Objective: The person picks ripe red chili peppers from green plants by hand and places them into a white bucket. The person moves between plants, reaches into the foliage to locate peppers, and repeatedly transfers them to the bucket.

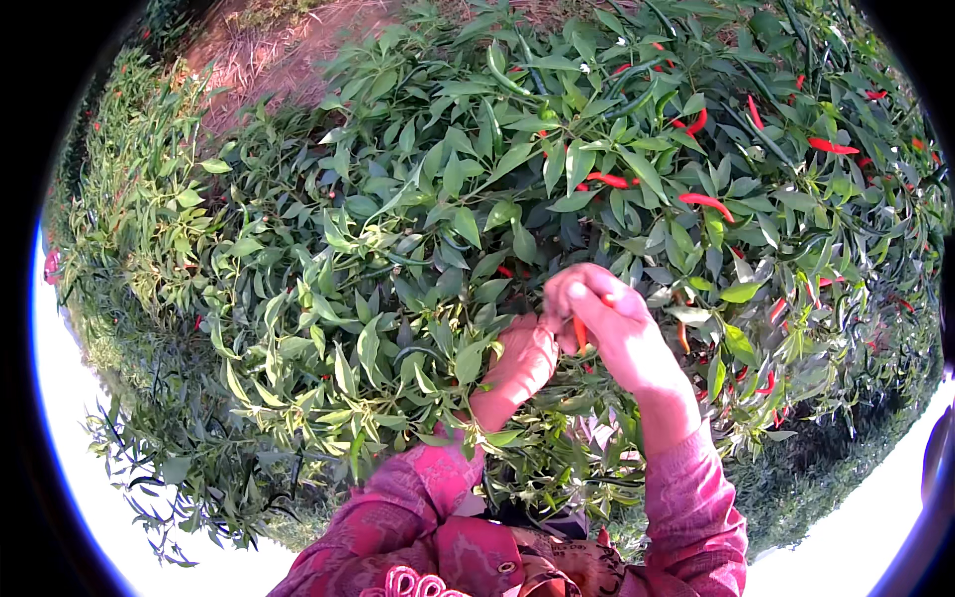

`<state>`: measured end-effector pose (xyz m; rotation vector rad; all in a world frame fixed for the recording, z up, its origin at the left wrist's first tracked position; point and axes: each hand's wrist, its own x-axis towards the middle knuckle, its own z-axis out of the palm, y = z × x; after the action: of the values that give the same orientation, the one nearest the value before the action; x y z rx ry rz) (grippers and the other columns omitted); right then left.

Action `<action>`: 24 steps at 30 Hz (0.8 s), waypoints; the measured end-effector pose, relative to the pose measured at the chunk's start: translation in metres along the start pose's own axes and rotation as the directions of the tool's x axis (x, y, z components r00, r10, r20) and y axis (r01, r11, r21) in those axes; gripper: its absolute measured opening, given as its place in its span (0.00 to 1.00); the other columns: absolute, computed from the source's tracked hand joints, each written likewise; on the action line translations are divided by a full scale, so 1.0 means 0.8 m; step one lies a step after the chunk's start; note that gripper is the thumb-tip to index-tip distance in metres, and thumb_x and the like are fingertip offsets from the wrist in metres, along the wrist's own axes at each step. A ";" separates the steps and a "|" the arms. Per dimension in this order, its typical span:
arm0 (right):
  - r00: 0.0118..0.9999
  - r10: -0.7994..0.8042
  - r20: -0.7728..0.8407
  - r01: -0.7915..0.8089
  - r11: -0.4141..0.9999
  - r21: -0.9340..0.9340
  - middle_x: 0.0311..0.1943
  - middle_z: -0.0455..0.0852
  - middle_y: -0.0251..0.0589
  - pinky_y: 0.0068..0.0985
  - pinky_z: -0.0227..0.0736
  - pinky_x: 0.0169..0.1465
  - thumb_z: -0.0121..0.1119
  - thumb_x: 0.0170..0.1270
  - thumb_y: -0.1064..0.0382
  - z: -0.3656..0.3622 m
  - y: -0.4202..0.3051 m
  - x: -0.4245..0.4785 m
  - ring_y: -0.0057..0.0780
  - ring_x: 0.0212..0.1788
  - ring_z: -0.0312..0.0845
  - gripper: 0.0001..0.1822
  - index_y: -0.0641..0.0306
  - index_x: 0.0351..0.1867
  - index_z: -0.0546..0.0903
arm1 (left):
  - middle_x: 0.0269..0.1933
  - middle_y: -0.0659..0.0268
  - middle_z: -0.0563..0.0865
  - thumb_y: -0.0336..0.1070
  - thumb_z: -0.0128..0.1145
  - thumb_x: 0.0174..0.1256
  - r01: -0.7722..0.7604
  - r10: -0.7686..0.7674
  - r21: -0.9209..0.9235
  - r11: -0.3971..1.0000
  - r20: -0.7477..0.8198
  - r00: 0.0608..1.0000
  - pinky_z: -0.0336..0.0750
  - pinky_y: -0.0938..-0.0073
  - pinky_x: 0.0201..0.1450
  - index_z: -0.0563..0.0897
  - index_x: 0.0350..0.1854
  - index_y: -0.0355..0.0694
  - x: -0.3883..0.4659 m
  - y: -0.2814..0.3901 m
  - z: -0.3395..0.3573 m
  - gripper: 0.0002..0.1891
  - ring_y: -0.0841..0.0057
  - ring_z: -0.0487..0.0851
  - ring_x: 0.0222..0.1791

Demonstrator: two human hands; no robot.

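Both of my hands meet among the leaves of a chili pepper plant (470,224). My right hand (604,313) has its fingers curled, and an orange-red chili (580,334) hangs from them, tip downwards. My left hand (522,358) reaches in from the lower left, its fingertips touching or beside the right fingers; whether it grips anything is hidden. Above and to the right, red chilies (707,203) hang on the plant, along with several long green chilies (506,73).
Dense leafy branches surround both hands. More red chilies (832,147) hang at the right. Bare reddish soil with dry straw (276,52) shows at the upper left. Further pepper plants (134,186) stand at the far left.
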<state>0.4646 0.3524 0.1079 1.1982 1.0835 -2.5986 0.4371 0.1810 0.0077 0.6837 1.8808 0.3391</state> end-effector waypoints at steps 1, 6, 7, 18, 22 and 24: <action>0.999 -0.019 0.042 0.027 0.981 -0.190 0.28 0.75 0.34 0.23 0.72 0.33 0.49 0.74 0.62 0.006 0.018 0.032 0.23 0.27 0.72 0.10 0.67 0.39 0.75 | 0.51 0.53 0.82 0.36 0.51 0.64 -0.091 0.096 0.201 0.975 -0.014 0.995 0.76 0.55 0.52 0.77 0.51 0.41 -0.006 0.002 0.001 0.14 0.53 0.80 0.51; 0.990 0.116 -0.083 -0.120 0.364 -0.924 0.43 0.86 0.56 0.40 0.78 0.50 0.53 0.65 0.65 0.005 0.099 0.149 0.49 0.46 0.84 0.11 0.67 0.45 0.80 | 0.54 0.51 0.81 0.33 0.53 0.65 -0.051 0.065 0.116 0.992 -0.123 0.990 0.76 0.62 0.55 0.77 0.53 0.33 -0.007 0.004 0.005 0.16 0.58 0.82 0.51; 0.967 0.209 -0.147 -0.204 0.283 -0.937 0.45 0.85 0.58 0.41 0.77 0.52 0.54 0.64 0.65 0.001 0.109 0.164 0.52 0.49 0.83 0.12 0.67 0.45 0.81 | 0.55 0.52 0.81 0.32 0.52 0.66 0.030 -0.049 -0.106 0.994 -0.176 0.983 0.76 0.64 0.55 0.76 0.54 0.32 -0.001 0.001 0.005 0.16 0.60 0.82 0.51; 0.837 0.500 -0.224 -0.514 0.858 -0.004 0.20 0.65 0.21 0.16 0.43 0.17 0.54 0.68 0.64 -0.093 0.099 0.144 0.09 0.15 0.49 0.08 0.61 0.44 0.80 | 0.46 0.69 0.80 0.26 0.55 0.63 0.337 -0.480 -0.920 -0.203 0.393 0.785 0.74 0.64 0.57 0.73 0.58 0.44 0.066 0.005 0.006 0.20 0.72 0.79 0.48; 0.883 0.453 -0.124 -0.424 0.883 0.200 0.20 0.63 0.21 0.13 0.43 0.16 0.54 0.70 0.63 -0.104 0.092 0.143 0.09 0.14 0.49 0.08 0.61 0.46 0.79 | 0.48 0.72 0.81 0.33 0.59 0.65 0.513 -0.444 -0.814 -0.272 0.579 0.683 0.73 0.64 0.54 0.77 0.54 0.48 0.085 0.010 0.022 0.15 0.73 0.77 0.48; 0.899 0.433 -0.060 -0.372 0.830 0.415 0.20 0.62 0.22 0.12 0.43 0.16 0.54 0.72 0.61 -0.110 0.086 0.141 0.09 0.15 0.50 0.09 0.62 0.47 0.78 | 0.46 0.70 0.84 0.40 0.62 0.65 0.544 -0.383 -0.779 -0.312 0.627 0.678 0.74 0.66 0.45 0.80 0.49 0.48 0.093 0.011 0.031 0.12 0.72 0.80 0.43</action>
<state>0.4667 0.3801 -0.0481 1.5268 0.2569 -2.4708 0.4414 0.2312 -0.0535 -1.1768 1.0211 0.9523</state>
